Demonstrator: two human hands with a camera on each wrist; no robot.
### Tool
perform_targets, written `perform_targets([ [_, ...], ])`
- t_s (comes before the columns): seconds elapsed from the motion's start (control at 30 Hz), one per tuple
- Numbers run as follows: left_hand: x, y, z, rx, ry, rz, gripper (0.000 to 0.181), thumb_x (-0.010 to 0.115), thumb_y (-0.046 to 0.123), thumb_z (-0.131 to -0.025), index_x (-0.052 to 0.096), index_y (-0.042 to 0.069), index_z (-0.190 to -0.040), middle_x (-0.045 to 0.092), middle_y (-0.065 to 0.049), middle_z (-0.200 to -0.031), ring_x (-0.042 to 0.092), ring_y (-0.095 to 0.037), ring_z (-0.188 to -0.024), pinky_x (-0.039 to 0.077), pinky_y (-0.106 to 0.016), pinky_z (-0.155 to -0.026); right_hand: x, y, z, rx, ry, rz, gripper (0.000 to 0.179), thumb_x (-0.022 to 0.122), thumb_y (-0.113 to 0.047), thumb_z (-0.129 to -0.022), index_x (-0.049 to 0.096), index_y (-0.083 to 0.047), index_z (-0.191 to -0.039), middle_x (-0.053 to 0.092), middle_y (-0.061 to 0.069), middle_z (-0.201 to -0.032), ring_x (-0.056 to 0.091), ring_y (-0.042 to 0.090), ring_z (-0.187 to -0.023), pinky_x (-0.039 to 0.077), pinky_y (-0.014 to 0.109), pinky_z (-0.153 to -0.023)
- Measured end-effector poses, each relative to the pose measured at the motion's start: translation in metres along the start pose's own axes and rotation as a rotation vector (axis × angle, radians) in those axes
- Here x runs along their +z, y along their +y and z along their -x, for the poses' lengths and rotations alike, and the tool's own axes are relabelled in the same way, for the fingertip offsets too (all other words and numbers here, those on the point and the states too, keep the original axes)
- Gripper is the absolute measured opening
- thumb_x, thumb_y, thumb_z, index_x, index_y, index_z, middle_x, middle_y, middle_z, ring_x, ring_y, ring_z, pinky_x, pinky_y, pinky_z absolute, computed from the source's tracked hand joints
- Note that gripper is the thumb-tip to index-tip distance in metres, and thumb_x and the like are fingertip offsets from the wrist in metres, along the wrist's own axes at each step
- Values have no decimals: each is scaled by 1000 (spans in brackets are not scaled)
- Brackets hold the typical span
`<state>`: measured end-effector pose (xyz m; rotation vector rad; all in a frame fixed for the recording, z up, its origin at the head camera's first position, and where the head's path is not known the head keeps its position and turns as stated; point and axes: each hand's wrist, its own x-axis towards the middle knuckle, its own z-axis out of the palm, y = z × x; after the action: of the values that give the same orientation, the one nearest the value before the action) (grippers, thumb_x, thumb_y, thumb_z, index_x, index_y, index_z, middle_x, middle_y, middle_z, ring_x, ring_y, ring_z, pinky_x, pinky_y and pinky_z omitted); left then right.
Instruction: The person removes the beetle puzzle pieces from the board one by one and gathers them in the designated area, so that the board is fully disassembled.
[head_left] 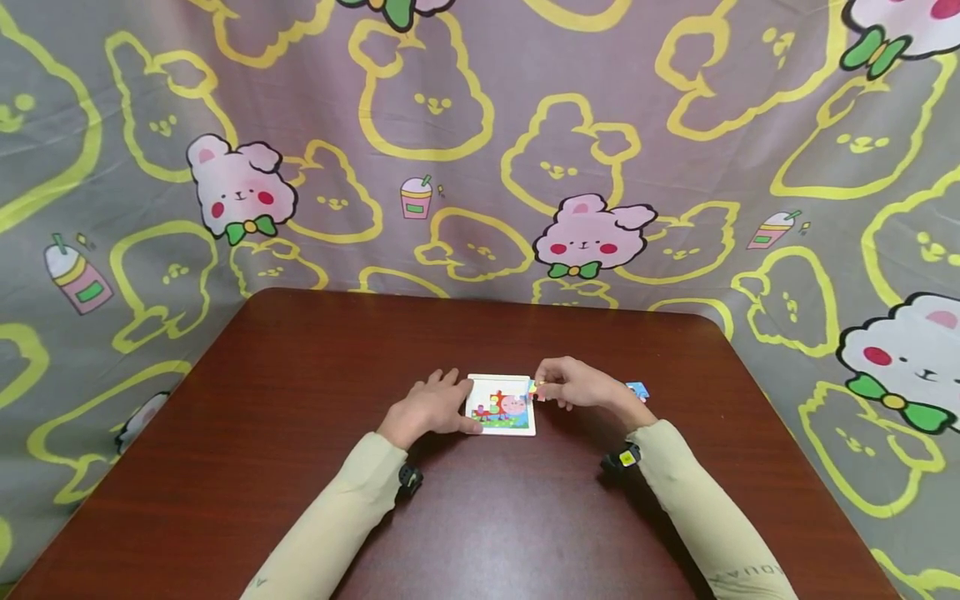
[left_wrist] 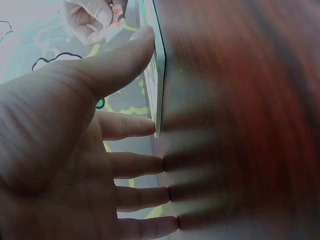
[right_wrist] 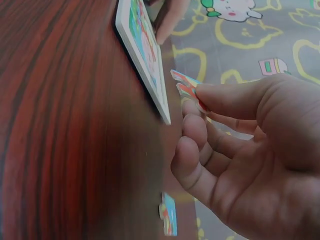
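A white-framed jigsaw puzzle board (head_left: 501,432) lies on the table, its lower part filled with colourful picture pieces and its upper part bare white. My left hand (head_left: 431,408) rests at the board's left side, thumb on the near corner and fingers spread straight; in the left wrist view the fingertips touch the table and the board's edge. Just off the board's right edge, my right hand (head_left: 573,383) pinches a jigsaw piece (right_wrist: 187,87) between thumb and fingers, above the table. The piece shows red, yellow and blue; the fingers partly cover it.
Another jigsaw piece (head_left: 637,390), mostly blue, lies on the table beyond my right wrist. The dark red-brown table (head_left: 360,350) runs back to a cartoon-printed curtain (head_left: 465,183). Each wrist carries a black strapped device (head_left: 621,458).
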<state>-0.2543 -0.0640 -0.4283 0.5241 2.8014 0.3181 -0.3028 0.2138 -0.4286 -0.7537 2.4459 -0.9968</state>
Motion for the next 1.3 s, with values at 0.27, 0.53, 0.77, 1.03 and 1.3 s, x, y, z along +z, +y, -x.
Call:
perform_targets([
  [0.27, 0, 0, 1, 2, -4, 3, 87, 70, 57, -83, 38, 13, -151, 29, -19, -159, 25, -44, -147, 29, -59, -114, -7, 7, 13, 21, 6, 30, 4, 60, -11, -97, 61, -8, -94, 63, 14, -80, 53, 16, -57, 50, 31, -53],
  [0.53, 1, -1, 2, 5, -2, 10, 87, 69, 57, -84, 37, 14, -152, 28, -19, -160, 24, -44, -147, 28, -58, -115, -14, 17, 22, 33, 9, 15, 4, 61, -10, -96, 61, -7, -94, 62, 14, -80, 53, 16, -56, 50, 32, -52],
  [0.77, 0, 0, 2, 6, 2, 10, 86, 70, 57, -84, 38, 14, -152, 29, -19, -160, 24, -44, -147, 28, -59, -115, -20, 29, 30, 63, -30, 12, 6, 63, -12, -95, 59, -7, -96, 62, 7, -78, 52, 15, -56, 50, 30, -52],
  [1.03, 0, 0, 3, 4, 2, 12, 87, 69, 57, -84, 37, 13, -152, 29, -20, -159, 24, -44, -147, 28, -59, -115, -24, 37, 40, 47, -54, 34, 5, 61, -9, -95, 60, -5, -93, 60, 7, -75, 52, 14, -54, 50, 29, -49],
  [1.3, 0, 1, 3, -1, 2, 4, 87, 69, 57, -84, 38, 13, -152, 29, -19, -159, 24, -44, -147, 28, -59, -115, -26, 40, 46, 87, -89, 13, 6, 67, -14, -93, 64, -9, -93, 64, 6, -72, 53, 14, -54, 52, 33, -50],
])
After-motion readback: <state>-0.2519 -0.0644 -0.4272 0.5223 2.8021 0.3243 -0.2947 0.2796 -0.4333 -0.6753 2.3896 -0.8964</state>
